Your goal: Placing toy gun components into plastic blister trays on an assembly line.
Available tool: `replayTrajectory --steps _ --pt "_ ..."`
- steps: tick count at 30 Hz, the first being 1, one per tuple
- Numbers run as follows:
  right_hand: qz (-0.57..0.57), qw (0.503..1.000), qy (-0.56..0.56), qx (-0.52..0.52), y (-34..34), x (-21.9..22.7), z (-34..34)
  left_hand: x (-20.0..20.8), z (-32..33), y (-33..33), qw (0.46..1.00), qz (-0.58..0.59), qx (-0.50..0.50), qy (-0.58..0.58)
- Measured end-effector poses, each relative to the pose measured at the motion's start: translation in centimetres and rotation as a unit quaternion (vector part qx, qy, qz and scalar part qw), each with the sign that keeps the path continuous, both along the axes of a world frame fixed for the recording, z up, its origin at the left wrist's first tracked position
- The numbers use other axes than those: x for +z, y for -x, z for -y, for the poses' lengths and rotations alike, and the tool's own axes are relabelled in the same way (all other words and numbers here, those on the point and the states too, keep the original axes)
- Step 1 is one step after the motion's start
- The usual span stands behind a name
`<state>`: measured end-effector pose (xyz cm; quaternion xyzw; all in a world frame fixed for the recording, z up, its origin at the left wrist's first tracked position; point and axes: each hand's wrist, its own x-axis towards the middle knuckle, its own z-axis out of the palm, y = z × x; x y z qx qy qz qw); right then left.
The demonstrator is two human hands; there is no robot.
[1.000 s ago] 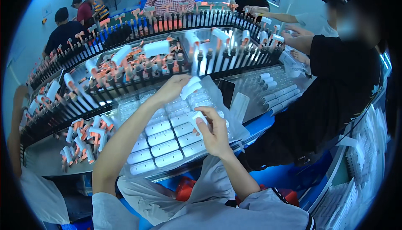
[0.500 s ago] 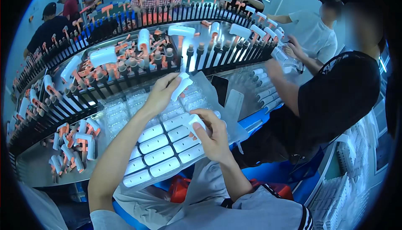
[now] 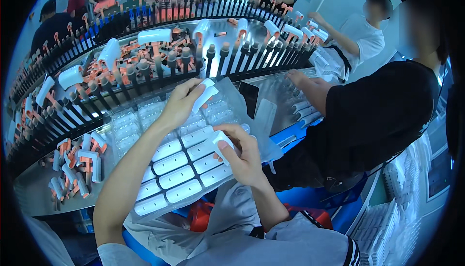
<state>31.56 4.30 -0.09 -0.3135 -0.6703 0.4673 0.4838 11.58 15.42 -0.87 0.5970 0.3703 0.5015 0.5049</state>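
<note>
White plastic filled our grip: the left hand's (image 3: 183, 103) fingers clamped on an upper casing (image 3: 205, 94) above the frame's centre, the right hand's (image 3: 246, 156) on a lower casing (image 3: 222, 143) near the centre. Below, our clear tray (image 3: 122, 122) held white blocks (image 3: 176, 176); orange-and-white parts (image 3: 77, 164) lay heaped lower left on the bench (image 3: 36, 195).

A person wearing a pale grey shirt (image 3: 218, 247) with short sleeves, seen from above. The left sleeve (image 3: 118, 255) is plain grey; the shirt's right side carries black trim (image 3: 314, 220) edged in white near the arm, and black-and-white stripes (image 3: 353, 251) farther out. A small black patch (image 3: 258, 232) shows at the front. Light grey trousers (image 3: 232, 203) fall in loose, soft folds across the lap. Both forearms (image 3: 118, 188) are uncovered — as are the left hand (image 3: 181, 103) and right hand (image 3: 246, 157), ungloved.
</note>
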Motion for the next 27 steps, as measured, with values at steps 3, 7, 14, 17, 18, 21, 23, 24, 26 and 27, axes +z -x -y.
replayTrajectory --steps 3,7,14,17,18,21,23,24,26,27 --pt "-0.011 1.0 0.015 -0.001 -0.01 -0.03 0.08 0.13 0.04 -0.04 1.0 -0.002 0.001 0.004" --pt "-0.005 1.0 0.008 0.007 -0.17 -0.13 0.01 0.01 0.05 0.01 1.0 -0.004 0.002 -0.002" --pt "-0.005 1.0 0.003 0.011 -0.14 -0.12 0.05 -0.07 0.02 0.12 1.0 -0.007 0.004 -0.002" --pt "-0.009 1.0 0.003 0.004 -0.07 -0.13 0.06 -0.11 -0.07 0.07 1.0 -0.017 0.004 -0.004" --pt "-0.009 1.0 0.003 0.004 -0.03 -0.04 0.07 -0.07 -0.09 0.1 1.0 -0.014 0.001 -0.002" --pt "-0.005 1.0 -0.004 0.004 0.05 0.2 0.13 -0.01 -0.15 0.31 1.0 -0.005 -0.003 0.01" --pt "-0.003 1.0 0.0 0.002 0.09 0.26 0.2 -0.01 -0.13 0.32 1.0 0.001 -0.003 0.02" --pt "-0.003 1.0 0.0 0.002 0.08 0.27 0.22 -0.04 -0.06 0.25 1.0 -0.001 -0.002 0.007" --pt "-0.004 1.0 0.005 0.003 0.03 0.17 0.18 -0.09 -0.04 0.15 1.0 -0.003 0.0 -0.005" --pt "-0.004 1.0 0.005 0.004 0.01 0.1 0.15 -0.11 -0.06 0.12 1.0 0.0 0.0 -0.006"
